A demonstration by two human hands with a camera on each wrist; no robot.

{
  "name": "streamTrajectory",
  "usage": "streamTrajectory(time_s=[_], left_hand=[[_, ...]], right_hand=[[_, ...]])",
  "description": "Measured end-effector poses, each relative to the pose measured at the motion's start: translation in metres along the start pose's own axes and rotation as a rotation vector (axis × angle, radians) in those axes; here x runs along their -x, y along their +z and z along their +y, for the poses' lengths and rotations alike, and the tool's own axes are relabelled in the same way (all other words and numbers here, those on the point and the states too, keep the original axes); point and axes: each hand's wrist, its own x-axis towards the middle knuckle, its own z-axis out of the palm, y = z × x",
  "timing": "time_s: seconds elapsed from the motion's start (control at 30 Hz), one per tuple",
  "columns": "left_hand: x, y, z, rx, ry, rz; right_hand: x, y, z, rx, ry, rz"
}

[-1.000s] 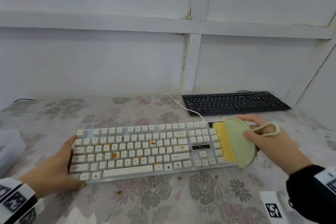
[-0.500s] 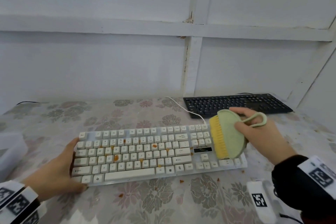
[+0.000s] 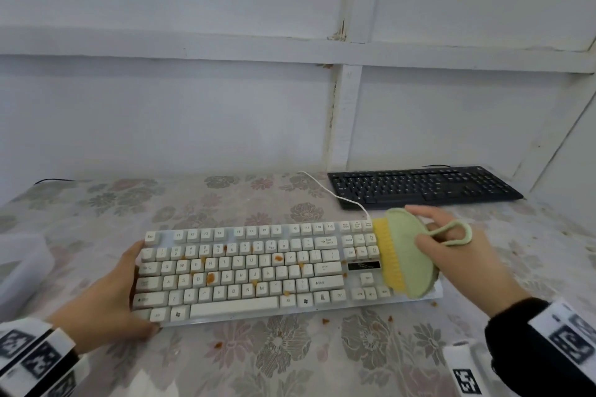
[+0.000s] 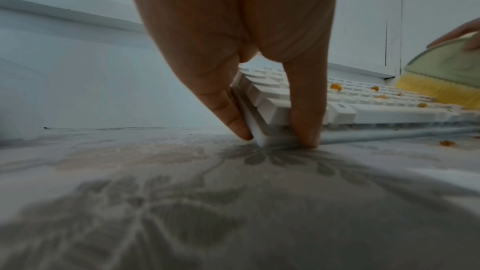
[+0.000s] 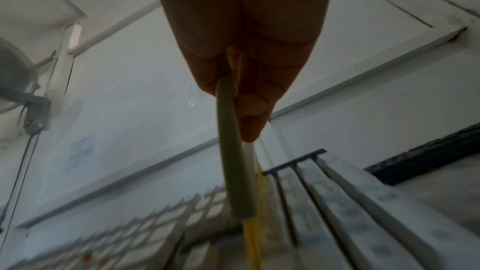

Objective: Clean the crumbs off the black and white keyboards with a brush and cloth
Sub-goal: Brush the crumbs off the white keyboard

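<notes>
The white keyboard lies across the middle of the table with orange crumbs scattered over its letter keys. My left hand grips its left end, thumb and fingers pinching the near corner. My right hand holds the green brush by its flat back. Its yellow bristles stand on the number pad at the keyboard's right end. The brush shows edge-on in the right wrist view. The black keyboard lies at the back right.
A flowered tablecloth covers the table, with loose crumbs on it in front of the white keyboard. A white container stands at the left edge. The white wall runs close behind. No cloth is in view.
The brush has swept left from past the keyboard's right end onto the number pad, then eased slightly back right. My left hand has kept its grip on the left end.
</notes>
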Motion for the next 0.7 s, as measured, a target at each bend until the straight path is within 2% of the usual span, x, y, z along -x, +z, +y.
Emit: streamTrajectory(time_s=[0.1,0.3,0.57,0.7], left_hand=[[0.003,-0.001,0.003,-0.019,0.001,-0.006],[0.005,-0.003,0.006,-0.034,-0.008,-0.014],[0.005,-0.001,0.008,-0.055,-0.020,-0.002],[0.005,0.000,0.007,-0.052,-0.013,0.001]], right_hand=[[0.009,-0.002,0.005,0.016,0.025,-0.054],[-0.007,-0.013,-0.001,-0.026,-0.053,0.046],[0.009,-0.010,0.011,-0.033,0.049,-0.061],[-0.006,-0.018,-0.001,-0.095,-0.019,0.054]])
